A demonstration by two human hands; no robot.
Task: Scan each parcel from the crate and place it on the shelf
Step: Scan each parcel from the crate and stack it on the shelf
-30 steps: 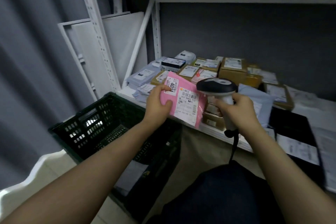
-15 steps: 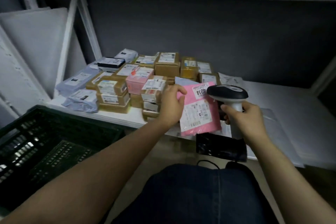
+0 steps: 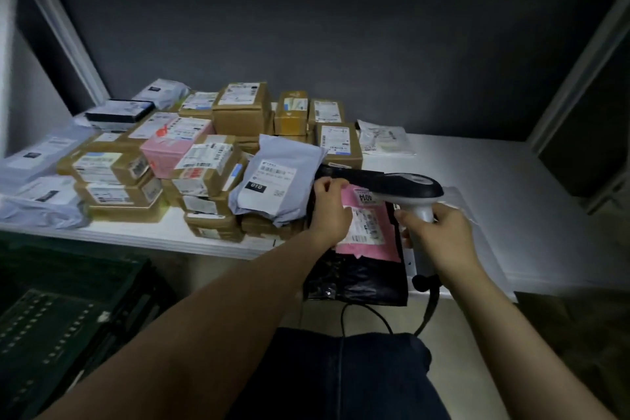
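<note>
The pink parcel (image 3: 370, 251) has come down from mid-air and lies flat on a black mailer (image 3: 358, 280) at the shelf (image 3: 511, 187) edge, probably set down after scanning. The left hand (image 3: 329, 208) still pinches its left edge. The right hand (image 3: 439, 235) clasps the scanner (image 3: 392, 181) handle, its head just above that pinch.
</note>
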